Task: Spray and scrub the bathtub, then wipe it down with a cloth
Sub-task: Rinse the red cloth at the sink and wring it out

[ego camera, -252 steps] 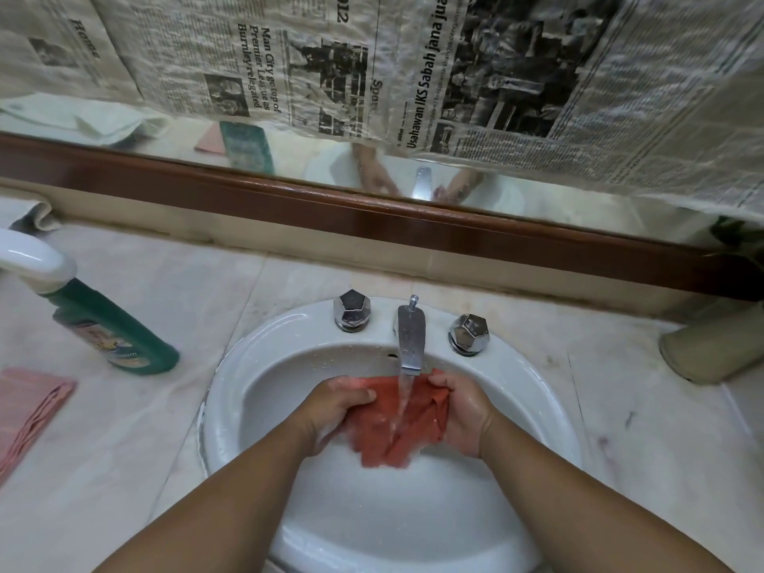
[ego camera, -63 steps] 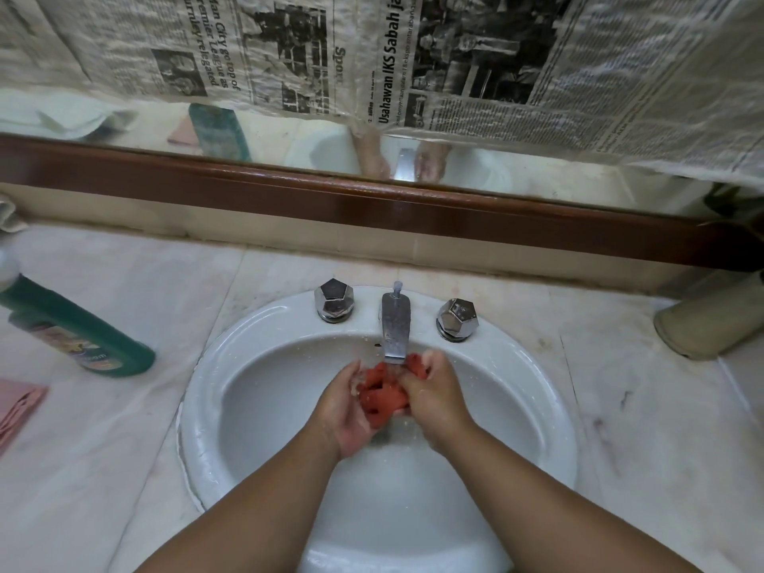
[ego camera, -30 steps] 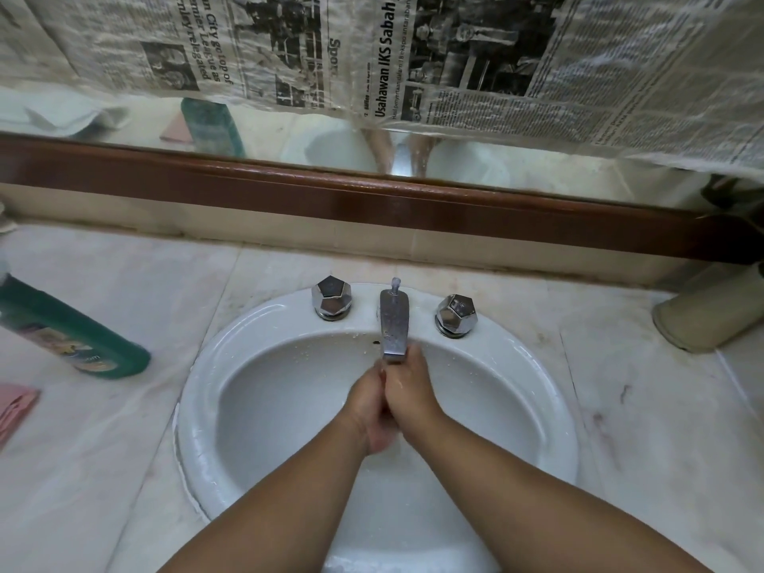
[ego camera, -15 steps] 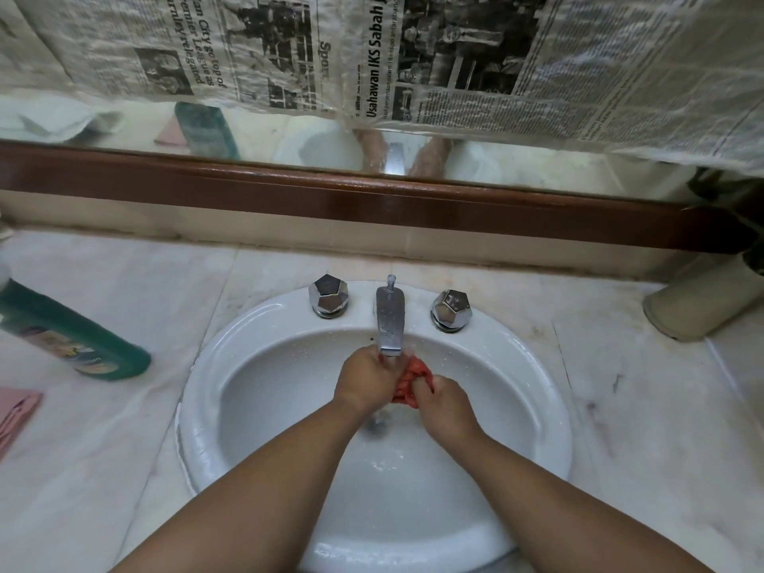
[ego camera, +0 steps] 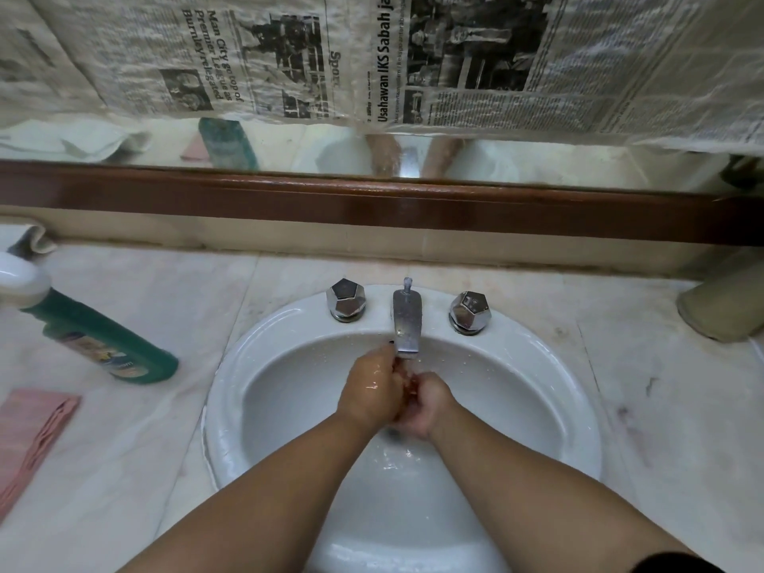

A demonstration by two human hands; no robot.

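Note:
Both my hands are over the white sink basin (ego camera: pixel 256 390), just below the chrome tap spout (ego camera: pixel 407 324). My left hand (ego camera: pixel 370 390) and my right hand (ego camera: pixel 430 403) are pressed together, squeezing a bunched red cloth (ego camera: pixel 407 376). Only a thin sliver of the cloth shows between the fingers; the rest is hidden inside the two fists. Both hands are wet. Water drips from them into the basin. No bathtub is in view.
A green spray bottle (ego camera: pixel 103 341) with a white head lies on the marble counter (ego camera: pixel 661 407) at left. A folded pink cloth (ego camera: pixel 33 432) sits at the left edge. Two chrome tap knobs (ego camera: pixel 346 299) flank the spout. A beige container (ego camera: pixel 723 308) stands at right. Newspaper covers the mirror.
The cloth was spread out under the tap, then bunched small. Since half a second ago my hands have closed tighter together around it, hiding almost all of it.

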